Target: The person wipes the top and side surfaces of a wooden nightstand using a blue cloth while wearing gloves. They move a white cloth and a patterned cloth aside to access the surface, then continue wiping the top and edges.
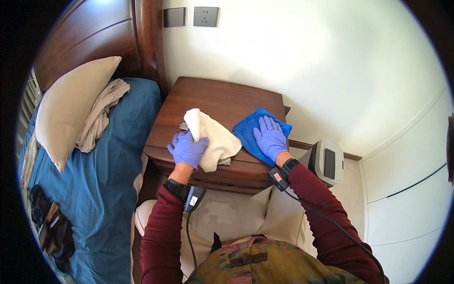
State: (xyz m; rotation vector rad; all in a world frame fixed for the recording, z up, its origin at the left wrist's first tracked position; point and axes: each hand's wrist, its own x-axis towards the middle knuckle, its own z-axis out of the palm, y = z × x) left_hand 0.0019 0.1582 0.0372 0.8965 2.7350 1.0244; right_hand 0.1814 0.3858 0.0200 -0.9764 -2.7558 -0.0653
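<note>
My left hand [187,149], in a purple-blue disposable glove, has its fingers curled at the left edge of a white terry cloth [216,142]. The cloth lies crumpled on the dark wooden nightstand [209,94] and hangs slightly toward its front edge. A small printed piece [224,162] shows from under the cloth; what it belongs to is hidden. My right hand [271,139], gloved alike, rests flat on a folded blue cloth [246,133] at the nightstand's right side, palm down with the thumb apart.
Left of the nightstand stands a bed with a blue sheet [106,184], a beige pillow [72,110] and dark garments [55,227]. At right, a grey-white bin [324,159] is on the floor near a white cabinet [404,206]. Cables [333,222] trail from both wrist devices.
</note>
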